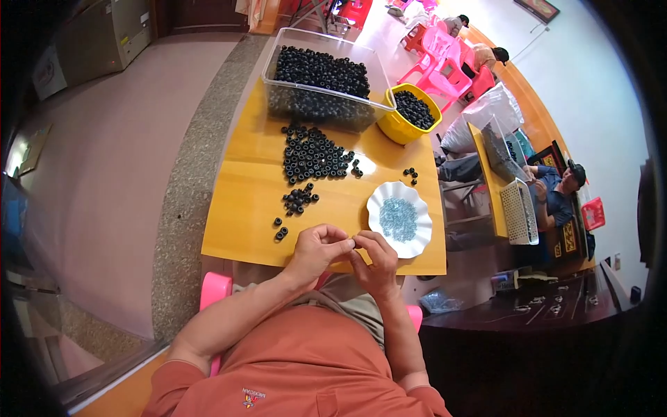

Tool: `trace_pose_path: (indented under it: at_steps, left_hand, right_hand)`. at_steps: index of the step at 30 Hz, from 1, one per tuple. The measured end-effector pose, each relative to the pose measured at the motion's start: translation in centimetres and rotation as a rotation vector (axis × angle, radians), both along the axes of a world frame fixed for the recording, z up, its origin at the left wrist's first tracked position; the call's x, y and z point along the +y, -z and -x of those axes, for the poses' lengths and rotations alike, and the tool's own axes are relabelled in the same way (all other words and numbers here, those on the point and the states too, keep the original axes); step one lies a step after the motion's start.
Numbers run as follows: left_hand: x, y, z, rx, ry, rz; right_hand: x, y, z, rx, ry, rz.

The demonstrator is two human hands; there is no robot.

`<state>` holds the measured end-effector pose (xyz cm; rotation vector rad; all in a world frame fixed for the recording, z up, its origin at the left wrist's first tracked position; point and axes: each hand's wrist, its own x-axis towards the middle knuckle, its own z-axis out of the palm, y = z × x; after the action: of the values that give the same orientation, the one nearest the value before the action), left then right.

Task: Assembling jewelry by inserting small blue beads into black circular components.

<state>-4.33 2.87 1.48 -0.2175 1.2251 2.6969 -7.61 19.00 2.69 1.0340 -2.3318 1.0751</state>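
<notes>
At the near edge of the table, my left hand [319, 251] and my right hand [375, 263] meet fingertip to fingertip. Both are closed in a pinch around a small dark piece [353, 243], mostly covered by the fingers. Beyond my left hand lie a few loose black ring-shaped parts [281, 233], then a small cluster [299, 199] and a larger pile [313, 154] of the same kind. Close to my right hand stands a white wavy-rimmed plate [375, 208] bearing many tiny clear-bluish pieces [399, 219].
A clear plastic bin [326, 115] full of black parts stands at the table's far side, beside a yellow tub [396, 128] of more. Several black parts [410, 174] lie past the plate. At right, a person [556, 198] sits at another table with a white perforated basket [520, 212].
</notes>
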Motion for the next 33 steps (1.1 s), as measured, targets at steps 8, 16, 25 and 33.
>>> trace_pose_path:
  at_steps: [8,16,25,33]
  left_hand:
    - [0.3,-0.2,-0.1,-0.004,0.011,-0.072]
    - [0.0,0.2,0.1,-0.047,-0.06,0.033]
    - [0.1,1.1,0.3,-0.01,-0.059,0.064]
    - [-0.5,1.3,0.7,-0.085,-0.063,0.139]
  right_hand:
    - [-0.1,-0.3,0.3,-0.048,-0.051,0.093]
    - [2.8,-2.1,7.6,-0.281,0.169,0.074]
    - [5.7,-6.8,26.6,-0.309,0.275,0.127]
    - [5.0,-6.2,32.8,-0.232,0.276,0.131]
